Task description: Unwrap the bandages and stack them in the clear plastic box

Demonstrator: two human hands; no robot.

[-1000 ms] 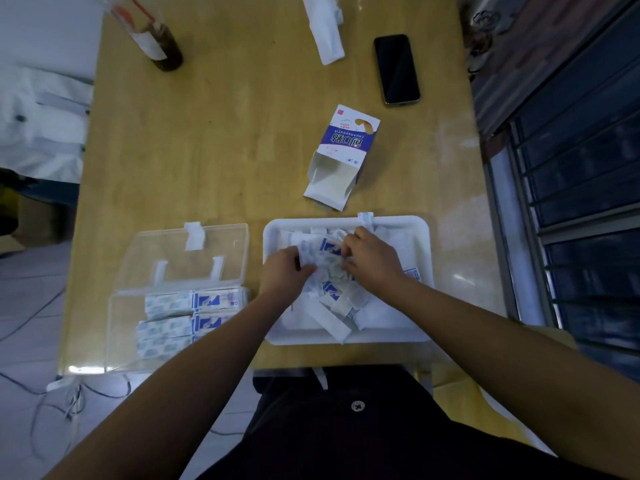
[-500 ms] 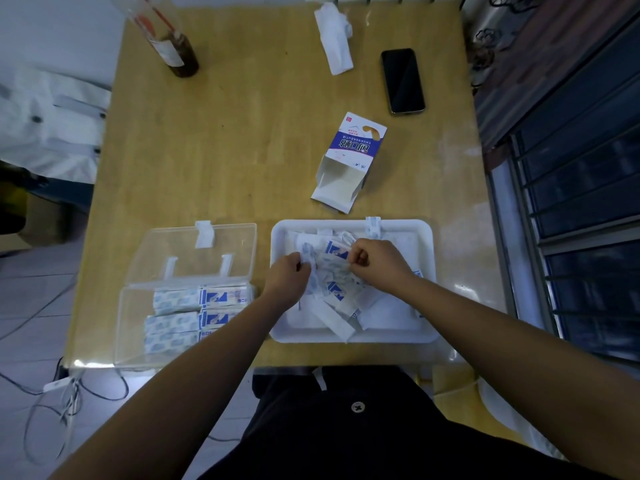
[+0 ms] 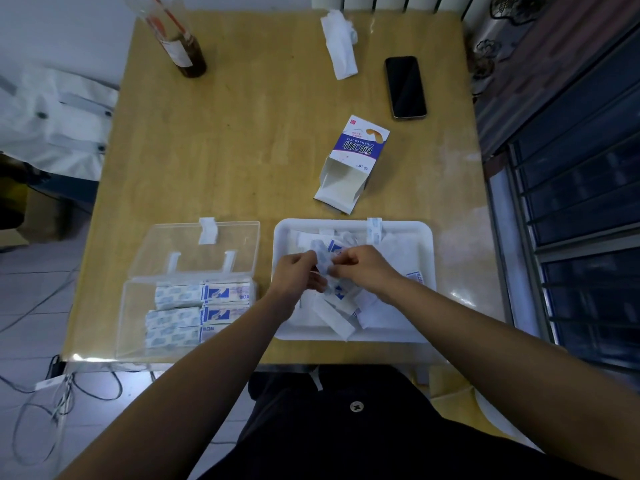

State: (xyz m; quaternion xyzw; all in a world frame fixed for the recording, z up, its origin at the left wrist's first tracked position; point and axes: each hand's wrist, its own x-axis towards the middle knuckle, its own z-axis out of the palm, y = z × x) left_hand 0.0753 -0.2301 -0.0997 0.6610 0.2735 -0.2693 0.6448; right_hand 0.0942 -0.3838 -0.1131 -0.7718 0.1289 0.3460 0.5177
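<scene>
A white tray (image 3: pixel 420 233) near the table's front edge holds a loose pile of wrapped bandages and white paper strips (image 3: pixel 341 317). Over its left half, my left hand (image 3: pixel 298 273) and my right hand (image 3: pixel 363 268) pinch the same small bandage wrapper (image 3: pixel 323 261) between their fingertips, held just above the pile. To the left stands the clear plastic box (image 3: pixel 135 306) with its lid (image 3: pixel 197 247) folded back; three rows of blue-and-white bandages (image 3: pixel 199 310) lie in it.
An open, flattened bandage carton (image 3: pixel 353 161) lies behind the tray. Farther back are a black phone (image 3: pixel 405 86), a crumpled white tissue (image 3: pixel 341 43) and a dark bottle (image 3: pixel 183 46). Cables trail on the floor at the left.
Both hands have lifted a wrapper out of the pile and drawn together over the tray's left half. The camera view has shifted, so the table appears lower in the frame.
</scene>
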